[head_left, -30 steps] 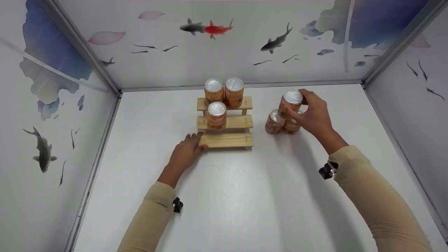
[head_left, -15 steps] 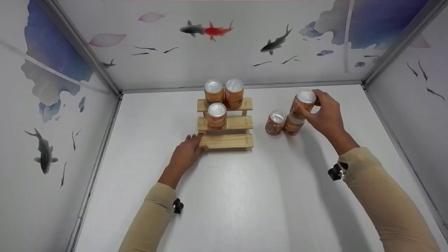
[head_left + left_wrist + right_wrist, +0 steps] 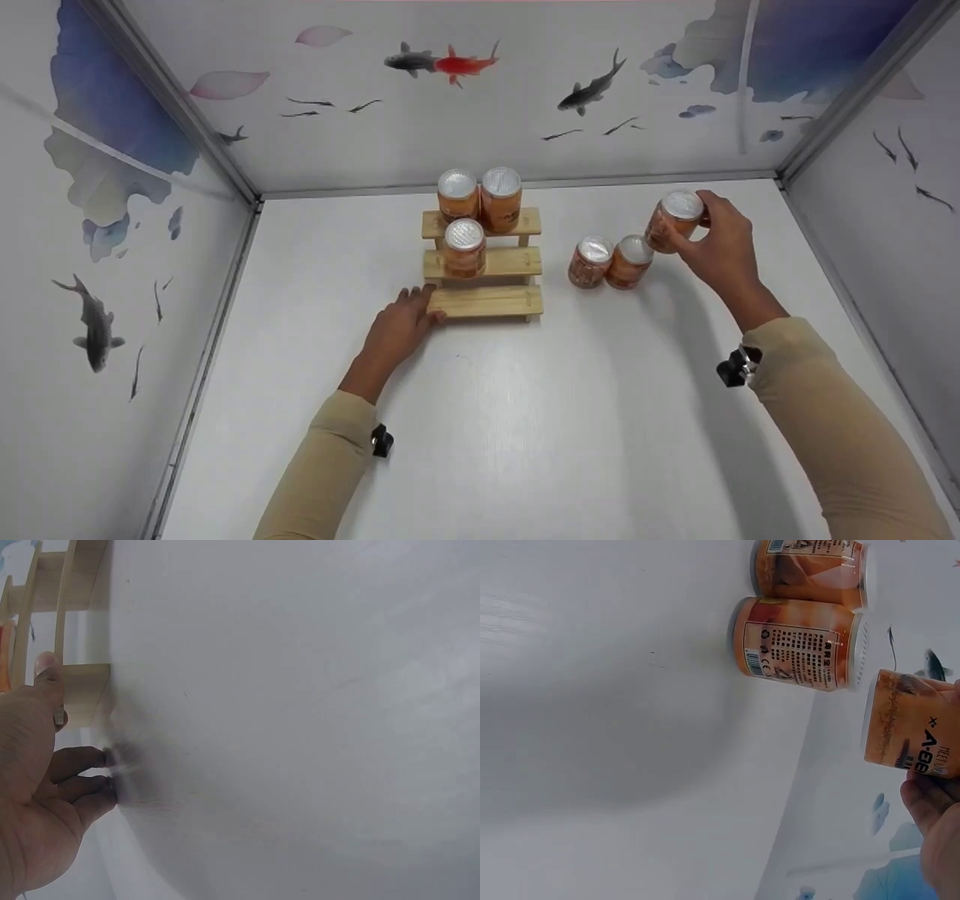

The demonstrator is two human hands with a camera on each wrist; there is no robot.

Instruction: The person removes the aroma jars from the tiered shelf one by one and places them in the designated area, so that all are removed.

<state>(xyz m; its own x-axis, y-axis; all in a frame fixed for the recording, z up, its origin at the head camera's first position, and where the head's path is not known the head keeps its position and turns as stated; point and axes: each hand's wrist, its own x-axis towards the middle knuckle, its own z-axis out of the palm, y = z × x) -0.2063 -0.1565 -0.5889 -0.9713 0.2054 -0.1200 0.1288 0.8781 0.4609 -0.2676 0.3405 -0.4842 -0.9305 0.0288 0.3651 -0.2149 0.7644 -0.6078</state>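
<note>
My right hand [image 3: 724,240] grips an orange can [image 3: 673,221] with a silvery lid, raised off the white table. The right wrist view shows black lettering on this can [image 3: 915,724] and fingertips at its side. Two similar cans stand side by side to its left, a nearer-centre can [image 3: 590,262] and a right-hand can [image 3: 630,262]. My left hand [image 3: 397,326] holds the left end of the lowest board of a three-step wooden rack [image 3: 487,301]. In the left wrist view its thumb [image 3: 46,667] lies on the board, with the other fingers low by the table.
Two cans stand on the rack's top step, a left can [image 3: 458,196] and a right can [image 3: 501,201]. One can [image 3: 465,251] stands on the middle step's left half. White walls with painted fish, such as the back wall [image 3: 480,135], enclose the table [image 3: 510,420].
My right hand has carried its can to the right, away from above the two standing cans, which now show fully. My left hand has stayed on the rack.
</note>
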